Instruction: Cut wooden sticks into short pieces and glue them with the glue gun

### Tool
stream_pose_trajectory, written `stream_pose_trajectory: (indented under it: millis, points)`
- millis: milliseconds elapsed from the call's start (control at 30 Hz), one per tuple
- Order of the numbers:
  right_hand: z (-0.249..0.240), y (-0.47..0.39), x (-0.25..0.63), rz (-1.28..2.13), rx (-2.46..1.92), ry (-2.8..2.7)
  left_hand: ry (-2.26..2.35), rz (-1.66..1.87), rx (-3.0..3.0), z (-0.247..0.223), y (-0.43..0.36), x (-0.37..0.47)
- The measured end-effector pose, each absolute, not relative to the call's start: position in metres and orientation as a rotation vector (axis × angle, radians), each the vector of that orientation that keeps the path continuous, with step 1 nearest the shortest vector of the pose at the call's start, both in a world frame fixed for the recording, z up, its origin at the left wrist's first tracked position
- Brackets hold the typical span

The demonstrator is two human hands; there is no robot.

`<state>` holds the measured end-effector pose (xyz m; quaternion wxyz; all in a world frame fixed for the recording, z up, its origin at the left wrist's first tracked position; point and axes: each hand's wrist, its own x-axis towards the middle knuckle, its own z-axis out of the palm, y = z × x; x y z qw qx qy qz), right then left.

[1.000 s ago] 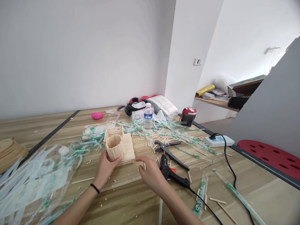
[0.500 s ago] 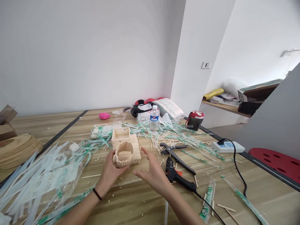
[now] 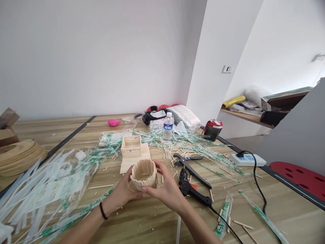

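Between both palms I hold a round cup built of upright wooden sticks (image 3: 143,173), its open top facing me. My left hand (image 3: 127,189) wraps its left side and underside. My right hand (image 3: 164,184) grips the right side, thumb on the near wall and fingers behind. Just beyond the cup lies a flat stick panel (image 3: 132,162), partly hidden by it. On the panel's far part rests a square stick box (image 3: 131,146). A black glue gun (image 3: 191,189) lies to the right of my right hand, beside dark-handled cutters (image 3: 193,171).
Loose sticks (image 3: 177,150) and green-printed wrappers (image 3: 203,149) litter the table behind. A water bottle (image 3: 168,127) stands among them. Clear glue sticks and plastic (image 3: 50,189) spread at left, near a tape roll (image 3: 21,157). A power strip (image 3: 247,159) with a black cord sits at right.
The stick cup has come nearer and to the right, off the front of the panel. My right hand, apart from it before, now grips its right side.
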<state>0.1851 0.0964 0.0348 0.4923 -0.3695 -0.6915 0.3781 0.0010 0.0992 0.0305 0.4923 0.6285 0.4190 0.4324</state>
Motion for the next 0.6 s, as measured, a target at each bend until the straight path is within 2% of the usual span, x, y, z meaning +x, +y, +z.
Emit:
stream_pose_trajectory:
  millis: [600]
  points:
    - [0.025,0.107,0.192,1.027,-0.896,-1.558,0.977,0.968,1.553,0.066,0.128,-0.021]
